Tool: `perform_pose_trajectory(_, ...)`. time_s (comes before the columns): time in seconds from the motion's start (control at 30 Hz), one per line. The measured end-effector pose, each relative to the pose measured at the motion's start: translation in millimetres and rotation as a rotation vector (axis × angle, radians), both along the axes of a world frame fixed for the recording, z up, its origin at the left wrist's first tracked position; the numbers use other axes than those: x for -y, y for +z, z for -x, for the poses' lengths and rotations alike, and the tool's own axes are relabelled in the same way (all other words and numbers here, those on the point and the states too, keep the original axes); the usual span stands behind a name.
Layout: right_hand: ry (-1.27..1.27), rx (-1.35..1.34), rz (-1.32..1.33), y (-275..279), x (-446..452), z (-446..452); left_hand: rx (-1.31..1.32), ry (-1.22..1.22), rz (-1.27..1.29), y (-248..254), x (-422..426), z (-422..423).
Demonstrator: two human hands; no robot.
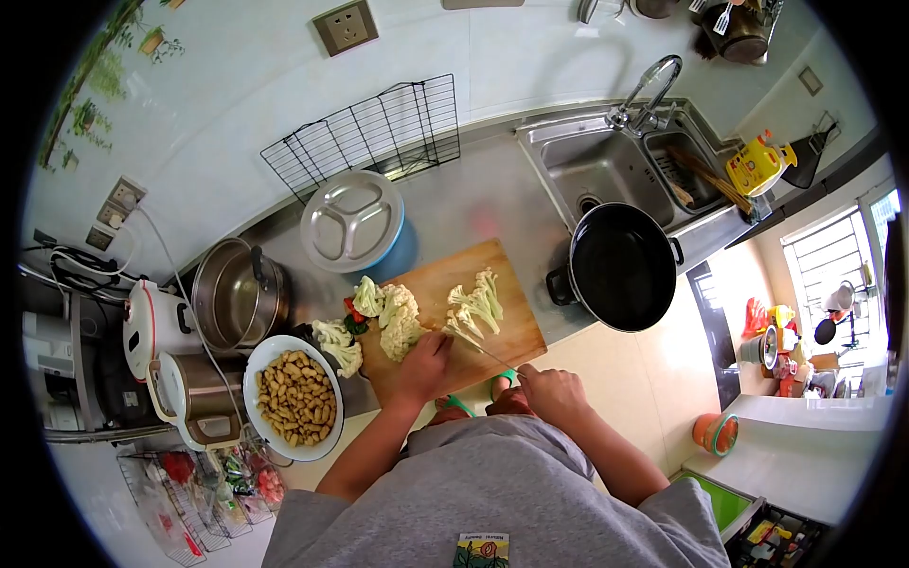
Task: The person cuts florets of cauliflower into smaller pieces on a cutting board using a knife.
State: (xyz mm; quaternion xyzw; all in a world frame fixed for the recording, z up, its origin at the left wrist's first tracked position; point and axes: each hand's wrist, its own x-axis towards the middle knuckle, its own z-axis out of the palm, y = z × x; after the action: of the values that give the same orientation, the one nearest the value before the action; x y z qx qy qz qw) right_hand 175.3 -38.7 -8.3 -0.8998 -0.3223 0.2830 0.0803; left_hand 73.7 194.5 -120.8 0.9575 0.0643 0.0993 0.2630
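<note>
On the wooden cutting board (519, 308), my left hand (428, 364) has its fingers curled against a piece of cauliflower (401, 327). My right hand (555, 394) grips a knife (492, 356) by its handle. The thin blade points up and left, its far end close to my left fingertips and a small cauliflower bit. Cut cauliflower florets (477, 301) lie in a pile beyond the blade. Another cauliflower chunk (338, 347) sits off the board's left edge, and something red and green (354, 310) lies beside it.
A white bowl of peanuts (250, 398), a steel pot (214, 301) and a rice cooker (189, 398) stand left. Behind the board is a blue container with a divided steel tray (322, 222) on top. A black pan (622, 267) sits right, before the sink (554, 151).
</note>
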Motion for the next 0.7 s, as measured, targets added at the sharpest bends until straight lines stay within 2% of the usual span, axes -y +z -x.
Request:
perform_pose_trajectory(0.17,0.031,-0.062,0.072,-7.4,-9.9,-1.9,0.12,-0.018,-0.146,0.5,0.6,-3.8)
perform_pose_trajectory(0.3,0.038,-0.078,0.074,-16.1,-20.1,2.7,0.088,-0.047,-0.139,6.6,-0.7,-3.7)
perform_pose_trajectory(0.7,-0.019,0.104,0.02,-39.8,-13.5,5.2,0.016,-0.089,-0.146,6.6,2.7,-7.3)
